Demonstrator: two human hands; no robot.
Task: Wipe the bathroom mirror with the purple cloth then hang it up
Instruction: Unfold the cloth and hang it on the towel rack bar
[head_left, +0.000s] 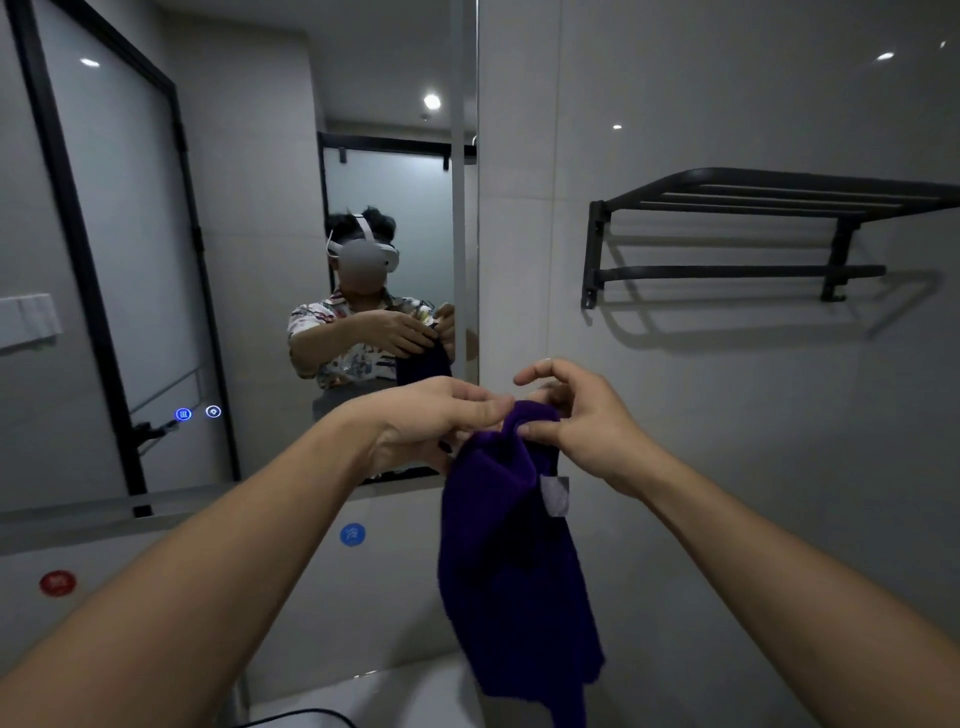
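Observation:
The purple cloth (511, 561) hangs down in front of me, bunched at its top, with a small white label on its right edge. My left hand (441, 415) pinches the cloth's top from the left. From the right, my right hand (582, 421) grips the same top edge with thumb and fingers. The bathroom mirror (249, 249) fills the left half of the view and reflects a person holding the cloth. A black towel rack (737, 273) with a lower bar is fixed on the wall to the upper right, above and beyond my hands.
Grey tiled wall (727, 441) lies behind the cloth and rack. Two lit touch icons (197, 413) glow on the mirror's lower part. A blue round sticker (352, 534) and a red one (57, 583) sit below the mirror. A white counter edge (374, 696) shows at the bottom.

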